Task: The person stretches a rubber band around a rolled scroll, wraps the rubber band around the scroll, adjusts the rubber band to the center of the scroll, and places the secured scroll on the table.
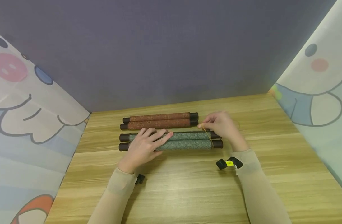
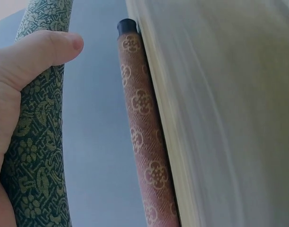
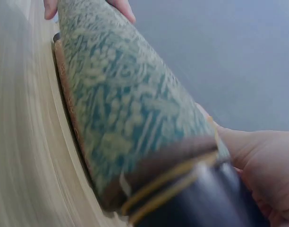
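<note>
A green patterned scroll (image 1: 187, 145), rolled as two parallel rods with dark end knobs, lies across the wooden table. Over its left half my left hand (image 1: 144, 145) holds it, and the left wrist view has the thumb lying across the green cloth (image 2: 40, 109). At the right end, my right hand (image 1: 222, 125) pinches a thin yellow elastic band (image 1: 208, 135) between thumb and fingers. That band stretches from the fingertips down to the near rod, and the right wrist view shows it looped around the scroll beside the dark knob (image 3: 201, 198).
Just behind the green scroll, a reddish-brown scroll (image 1: 159, 124) with flower patterns lies parallel to it. A grey wall panel (image 1: 171, 62) rises at the table's far edge. Cartoon-printed sheets (image 1: 17, 99) stand on both sides. Wood tabletop (image 1: 182, 193) stretches in front.
</note>
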The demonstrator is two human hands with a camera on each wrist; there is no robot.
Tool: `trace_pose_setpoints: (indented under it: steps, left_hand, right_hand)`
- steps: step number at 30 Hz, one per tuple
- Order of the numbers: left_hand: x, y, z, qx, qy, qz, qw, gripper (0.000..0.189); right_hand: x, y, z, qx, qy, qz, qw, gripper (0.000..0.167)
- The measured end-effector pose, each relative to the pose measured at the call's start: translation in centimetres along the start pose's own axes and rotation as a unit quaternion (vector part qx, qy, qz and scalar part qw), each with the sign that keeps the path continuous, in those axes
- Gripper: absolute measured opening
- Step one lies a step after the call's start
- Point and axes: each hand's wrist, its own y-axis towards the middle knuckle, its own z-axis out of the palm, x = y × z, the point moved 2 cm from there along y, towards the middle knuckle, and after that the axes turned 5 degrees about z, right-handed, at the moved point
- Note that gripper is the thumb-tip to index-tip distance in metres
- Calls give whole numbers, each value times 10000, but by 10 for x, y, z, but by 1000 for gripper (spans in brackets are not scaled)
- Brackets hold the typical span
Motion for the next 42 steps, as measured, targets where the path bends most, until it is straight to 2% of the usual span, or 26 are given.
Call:
trace_pose_setpoints:
  steps: [3,7,12,16,19,22,27,33,37,42]
  left_hand:
    - [-1,0,1,-5,-3,48,10000,108]
    - [3,-3,4,-7,-110,-130,9999,108]
    - [8,-7,4,2,-263,-188,9995,105]
    - [11,-10,4,-13,-233,-204,9995,105]
    - [14,-13,4,-108,-116,-311,9994,107]
    - [16,-15,4,-215,-32,-445,9988,107]
    - [20,-15,4,-414,-18,-695,9967,108]
    - [22,-14,3,-670,37,-835,9942,108]
    - [23,-14,4,-793,82,-895,9928,108]
    - [22,-13,4,-890,176,-971,9911,108]
  right_hand:
    - [3,-1,3,99,53,8,9999,16]
    - [7,-3,2,239,119,-77,9996,13]
    - [11,-7,-4,867,183,-418,9952,4]
    - [14,-10,-8,1342,201,-717,9882,11]
    - [17,-10,-9,1437,259,-955,9847,17]
    - [17,-10,-9,1258,226,-1089,9858,23]
    - [19,-8,-7,672,48,-1118,9914,29]
    - [21,-7,-6,120,142,-1336,9909,29]
    - [21,-5,-4,-489,-12,-1624,9855,25]
    - [23,-3,0,-1212,-337,-2001,9717,17]
